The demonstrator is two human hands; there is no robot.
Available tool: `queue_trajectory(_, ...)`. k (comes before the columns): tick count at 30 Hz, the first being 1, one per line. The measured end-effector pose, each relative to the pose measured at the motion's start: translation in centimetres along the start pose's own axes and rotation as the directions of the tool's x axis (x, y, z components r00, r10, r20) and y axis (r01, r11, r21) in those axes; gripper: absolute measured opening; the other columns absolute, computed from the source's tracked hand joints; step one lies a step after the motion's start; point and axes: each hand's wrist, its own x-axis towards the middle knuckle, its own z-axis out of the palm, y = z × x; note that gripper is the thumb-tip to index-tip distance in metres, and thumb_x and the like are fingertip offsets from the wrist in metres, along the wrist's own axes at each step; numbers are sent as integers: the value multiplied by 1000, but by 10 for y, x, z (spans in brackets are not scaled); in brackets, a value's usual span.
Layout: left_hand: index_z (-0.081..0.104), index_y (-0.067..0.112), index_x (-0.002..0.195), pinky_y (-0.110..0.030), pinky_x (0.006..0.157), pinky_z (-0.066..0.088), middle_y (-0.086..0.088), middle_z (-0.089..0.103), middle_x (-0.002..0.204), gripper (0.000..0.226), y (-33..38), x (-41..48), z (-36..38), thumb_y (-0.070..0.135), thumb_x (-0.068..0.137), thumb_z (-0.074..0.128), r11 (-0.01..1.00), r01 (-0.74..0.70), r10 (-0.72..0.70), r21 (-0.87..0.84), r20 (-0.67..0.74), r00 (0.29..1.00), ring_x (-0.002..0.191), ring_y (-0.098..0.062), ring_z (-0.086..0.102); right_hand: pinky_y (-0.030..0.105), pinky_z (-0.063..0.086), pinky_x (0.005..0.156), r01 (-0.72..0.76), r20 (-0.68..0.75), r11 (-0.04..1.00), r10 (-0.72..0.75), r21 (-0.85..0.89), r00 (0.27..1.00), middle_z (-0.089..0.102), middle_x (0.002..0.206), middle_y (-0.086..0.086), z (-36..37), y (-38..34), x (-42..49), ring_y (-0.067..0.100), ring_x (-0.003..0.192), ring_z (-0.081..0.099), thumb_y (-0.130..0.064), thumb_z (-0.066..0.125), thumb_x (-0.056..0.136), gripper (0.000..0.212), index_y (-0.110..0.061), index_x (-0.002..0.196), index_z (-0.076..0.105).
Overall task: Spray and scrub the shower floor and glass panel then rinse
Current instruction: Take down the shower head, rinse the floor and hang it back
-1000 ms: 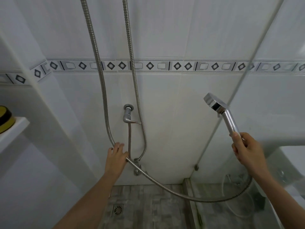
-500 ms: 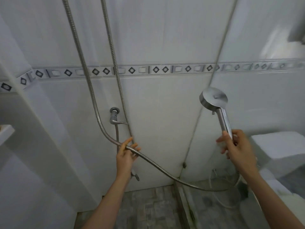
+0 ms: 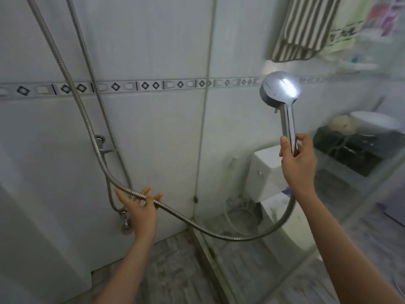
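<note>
Right hand is closed around the handle of the shower head, which stands upright above it, while the left hand lies open, palm up, under the metal hose that sags between both hands, near the glass panel.

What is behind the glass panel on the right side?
Through the glass panel a white toilet, a striped towel and a dark counter with a white basin show. The right hand and its arm cover part of the toilet.
</note>
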Motion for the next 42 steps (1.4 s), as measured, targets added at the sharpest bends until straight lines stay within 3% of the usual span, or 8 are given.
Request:
queue_trajectory(5, 29, 9, 146, -20, 59, 59, -16, 62, 121, 52, 5, -27, 4, -2, 99, 50, 990, 134, -132, -45, 62, 989, 64, -4, 72, 32, 40, 61, 15, -38, 998, -18, -63, 999, 53, 67, 3, -45, -14, -12, 13, 59, 48, -40, 49, 98, 27, -14, 103, 53)
queue_trajectory(9, 49, 15, 113, -28, 70, 58, -11, 66, 104, 22, 3, -41, 7, -2, 99, 51, 984, 178, -176, 3, 135, 975, 64, -4, 72, 31, 35, 58, -14, -58, 998, 10, -64, 998, 40, 59, -7, -68, -21, -18, 8, 53, 39, -37, 48, 98, 24, -18, 84, 49)
queue_trajectory(12, 48, 14, 113, -35, 80, 53, -7, 67, 95, 21, 4, -59, 13, -2, 99, 49, 980, 200, -201, 20, 155, 967, 67, -8, 71, 28, 32, 56, -35, -49, 994, 30, -106, 998, 39, 59, -4, -89, -25, -28, 8, 52, 35, -32, 48, 99, 29, -29, 71, 39)
queue_trajectory(16, 51, 19, 106, -37, 81, 52, -7, 67, 94, 22, 0, -75, 20, -1, 99, 49, 970, 239, -242, 39, 191, 951, 82, -21, 67, 28, 32, 55, -58, -42, 992, 54, -116, 998, 41, 60, 2, -113, -17, -44, 9, 52, 35, -30, 48, 97, 23, -18, 78, 47)
queue_trajectory(24, 51, 18, 107, -35, 77, 52, -6, 68, 92, 21, -3, -98, 37, -1, 99, 50, 952, 276, -302, 132, 250, 920, 82, -17, 67, 32, 35, 55, -87, -19, 987, 85, -133, 996, 42, 60, -2, -147, -3, -69, 12, 52, 38, -30, 50, 96, 17, -14, 96, 58)
queue_trajectory(31, 47, 13, 110, -37, 76, 54, -8, 68, 97, 20, 22, -101, 46, -2, 98, 53, 960, 206, -262, 190, 348, 900, 82, -19, 68, 40, 43, 59, -55, -38, 995, 52, -78, 998, 52, 68, 15, -132, -9, -51, 31, 62, 50, -26, 48, 94, 17, -12, 86, 53)
queue_trajectory(37, 48, 19, 96, -37, 73, 56, -8, 68, 96, 21, 63, -79, 54, -2, 98, 52, 984, 125, -163, 127, 351, 922, 82, -21, 68, 17, 30, 49, 8, -66, 1000, -8, -6, 998, 37, 57, -2, -100, -28, -13, 7, 50, 39, -22, 49, 95, 18, -12, 81, 44)
queue_trajectory(42, 45, 20, 93, -39, 75, 56, -5, 68, 95, 22, 99, -58, 64, 0, 99, 52, 995, 54, -80, 88, 330, 940, 79, -19, 68, 15, 29, 45, 73, -100, 996, -67, 52, 993, 34, 56, -9, -72, -50, 24, 2, 46, 38, -21, 48, 96, 10, -15, 87, 47)
